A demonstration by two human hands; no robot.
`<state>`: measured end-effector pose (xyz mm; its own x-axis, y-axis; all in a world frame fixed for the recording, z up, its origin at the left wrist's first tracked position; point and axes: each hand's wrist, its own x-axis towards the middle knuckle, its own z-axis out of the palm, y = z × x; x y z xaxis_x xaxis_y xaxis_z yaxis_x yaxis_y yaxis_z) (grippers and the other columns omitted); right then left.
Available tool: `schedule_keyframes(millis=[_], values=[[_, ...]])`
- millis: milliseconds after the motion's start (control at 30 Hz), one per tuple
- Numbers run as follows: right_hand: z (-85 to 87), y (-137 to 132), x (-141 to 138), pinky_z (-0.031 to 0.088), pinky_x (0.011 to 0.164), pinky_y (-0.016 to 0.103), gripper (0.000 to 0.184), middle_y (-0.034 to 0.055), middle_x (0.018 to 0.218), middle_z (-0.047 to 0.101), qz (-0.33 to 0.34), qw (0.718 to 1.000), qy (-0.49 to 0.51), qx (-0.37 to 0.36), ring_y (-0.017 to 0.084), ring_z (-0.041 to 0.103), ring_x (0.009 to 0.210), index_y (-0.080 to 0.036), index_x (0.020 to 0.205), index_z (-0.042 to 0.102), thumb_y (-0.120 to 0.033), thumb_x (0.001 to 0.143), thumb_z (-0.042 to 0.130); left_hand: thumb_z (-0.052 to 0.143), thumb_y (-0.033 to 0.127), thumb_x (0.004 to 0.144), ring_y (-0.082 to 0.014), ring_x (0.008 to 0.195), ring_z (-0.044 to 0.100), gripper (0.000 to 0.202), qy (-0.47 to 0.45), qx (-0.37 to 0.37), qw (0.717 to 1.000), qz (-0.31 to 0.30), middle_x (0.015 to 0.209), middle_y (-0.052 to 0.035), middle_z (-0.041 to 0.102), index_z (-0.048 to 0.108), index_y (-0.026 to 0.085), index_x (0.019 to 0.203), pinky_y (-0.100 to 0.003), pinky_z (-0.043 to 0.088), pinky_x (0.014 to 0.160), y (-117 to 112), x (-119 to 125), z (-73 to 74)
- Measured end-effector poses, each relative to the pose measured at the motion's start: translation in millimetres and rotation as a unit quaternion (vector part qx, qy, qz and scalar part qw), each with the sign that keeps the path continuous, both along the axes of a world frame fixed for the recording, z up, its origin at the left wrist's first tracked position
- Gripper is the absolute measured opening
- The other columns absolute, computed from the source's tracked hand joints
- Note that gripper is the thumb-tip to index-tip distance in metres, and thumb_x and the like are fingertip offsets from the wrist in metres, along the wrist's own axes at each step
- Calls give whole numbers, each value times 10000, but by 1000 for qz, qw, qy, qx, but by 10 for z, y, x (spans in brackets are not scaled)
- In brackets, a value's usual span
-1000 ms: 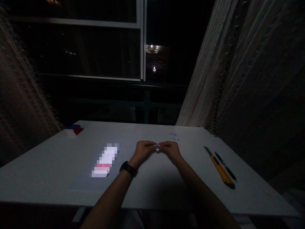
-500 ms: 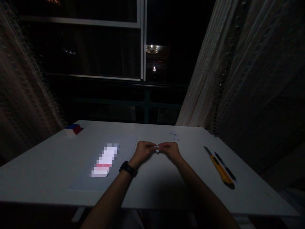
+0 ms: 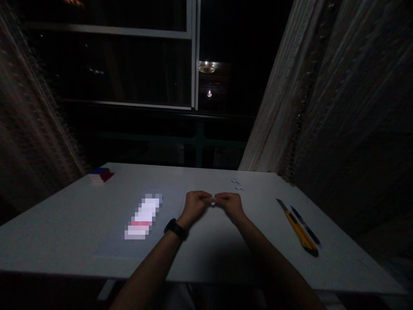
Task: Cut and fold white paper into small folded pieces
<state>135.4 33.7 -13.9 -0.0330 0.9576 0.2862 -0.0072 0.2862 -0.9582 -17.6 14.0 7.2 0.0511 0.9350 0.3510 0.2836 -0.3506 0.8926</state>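
Between my fingertips, low over the white table (image 3: 222, 245), is a small piece of white paper (image 3: 213, 203). My left hand (image 3: 196, 204), with a dark watch (image 3: 176, 229) on its wrist, pinches the paper from the left. From the right, my right hand (image 3: 231, 204) pinches it too, and the fingertips of both hands meet. Most of the paper is hidden by the fingers. Just beyond my right hand lie several small white paper pieces (image 3: 238, 185) with dark edges or shadows.
To the right lie a yellow utility knife (image 3: 300, 232), blade out, and a dark pen (image 3: 305, 224). At left, a lit, blurred-out phone (image 3: 143, 217) rests on a large pale sheet (image 3: 111, 245). A coloured puzzle cube (image 3: 100, 175) sits at the back left. Curtains (image 3: 271, 99) flank the dark window.
Both hands keep their pinch on the small paper with barely any movement. The view has shifted very slightly; the objects on the table lie as before.
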Motion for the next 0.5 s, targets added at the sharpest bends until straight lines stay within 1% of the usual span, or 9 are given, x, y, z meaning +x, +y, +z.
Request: schedule_keyframes(millis=[200, 333, 500], values=[[5, 1, -10, 509, 623, 333, 242, 74, 666, 696, -11, 1000, 0, 8, 216, 636, 645, -159, 579, 700, -361, 472, 778, 687, 340, 631, -208, 716, 646, 207, -2, 3, 1000, 5, 745, -85, 705, 718, 151, 710, -288, 483, 680, 25, -5, -16], [7, 2, -9, 513, 645, 338, 262, 71, 688, 698, -13, 1000, 10, 14, 216, 639, 664, -159, 631, 708, -366, 485, 774, 702, 364, 612, -215, 720, 646, 259, -35, -14, 999, -3, 745, -87, 705, 716, 140, 741, -290, 487, 670, 32, -6, -5], [35, -32, 1, 510, 640, 328, 288, 63, 700, 696, 6, 1000, 15, 19, 202, 636, 652, -158, 722, 713, -363, 525, 759, 715, 352, 594, -223, 731, 648, 272, -76, -30, 997, -5, 759, -92, 706, 717, 131, 751, -299, 496, 677, 4, 0, 27]])
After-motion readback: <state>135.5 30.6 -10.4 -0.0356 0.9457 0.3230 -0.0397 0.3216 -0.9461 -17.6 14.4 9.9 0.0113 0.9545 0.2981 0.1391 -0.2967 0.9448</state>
